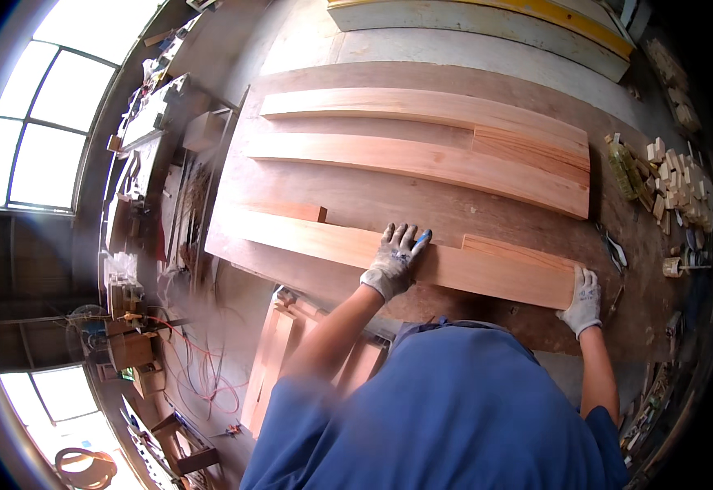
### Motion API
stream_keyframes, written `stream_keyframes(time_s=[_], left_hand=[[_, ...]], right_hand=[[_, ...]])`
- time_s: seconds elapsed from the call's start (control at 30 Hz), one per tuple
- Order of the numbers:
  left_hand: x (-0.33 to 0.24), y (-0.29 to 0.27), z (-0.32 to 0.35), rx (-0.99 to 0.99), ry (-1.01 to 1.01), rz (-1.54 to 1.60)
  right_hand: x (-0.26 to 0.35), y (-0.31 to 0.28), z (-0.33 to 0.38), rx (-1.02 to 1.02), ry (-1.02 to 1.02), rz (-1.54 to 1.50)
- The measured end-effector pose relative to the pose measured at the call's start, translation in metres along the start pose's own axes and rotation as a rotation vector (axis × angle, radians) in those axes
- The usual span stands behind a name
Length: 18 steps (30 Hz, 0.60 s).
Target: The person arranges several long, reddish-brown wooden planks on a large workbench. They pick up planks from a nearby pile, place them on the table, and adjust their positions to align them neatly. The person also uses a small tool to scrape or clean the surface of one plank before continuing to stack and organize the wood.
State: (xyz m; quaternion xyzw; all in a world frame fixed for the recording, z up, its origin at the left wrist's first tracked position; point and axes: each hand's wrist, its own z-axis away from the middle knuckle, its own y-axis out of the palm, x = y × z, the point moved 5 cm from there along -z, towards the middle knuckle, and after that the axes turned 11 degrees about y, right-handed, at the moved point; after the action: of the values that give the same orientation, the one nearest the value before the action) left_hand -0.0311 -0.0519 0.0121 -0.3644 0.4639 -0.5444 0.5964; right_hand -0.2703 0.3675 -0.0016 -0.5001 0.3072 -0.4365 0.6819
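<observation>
Blue smock point(454, 408): nearest the lens — the person's own chest and sleeves, both forearms running up out of it to the bench.
Workbench point(389, 200): brown sheet top, under both hands and reaching well beyond the fingertips.
Near plank point(332, 238): lies directly beneath the fingers of both hands; long axis runs crosswise, from far out past the left hand's thumb side to the right hand at its end.
Far planks point(422, 159): two more pale boards, parallel to the near one, well beyond the fingertips.
Stepped end point(511, 249): a thinner strip lies on the near plank between the two hands, starting just beside the left fingertips.
Left hand point(393, 261): gloved, flat on the plank about mid-length, fingers spread and pointing away; a blue pencil-like tool point(422, 239) is pinched at the fingertips — which fingers, I cannot tell.
Right hand point(585, 298): gloved, at the plank's right end, fingers together and curled over the end edge; whether they clamp it is unclear.
Nearer hand: both touch it — the left sits on the face, the right on the end.
Wood offcuts point(675, 184): small blocks heaped beyond and to the right of the right hand, well apart.
</observation>
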Motion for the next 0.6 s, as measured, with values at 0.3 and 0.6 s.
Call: stream_keyframes(time_s=[0.3,0.6], left_hand=[[-0.002,0.022,0.003,-0.206,0.019,-0.035],[-0.002,0.015,0.002,-0.213,0.022,0.056]], right_hand=[[-0.005,0.007,0.008,-0.152,-0.097,-0.034],[-0.003,0.000,0.008,-0.185,-0.126,-0.067]])
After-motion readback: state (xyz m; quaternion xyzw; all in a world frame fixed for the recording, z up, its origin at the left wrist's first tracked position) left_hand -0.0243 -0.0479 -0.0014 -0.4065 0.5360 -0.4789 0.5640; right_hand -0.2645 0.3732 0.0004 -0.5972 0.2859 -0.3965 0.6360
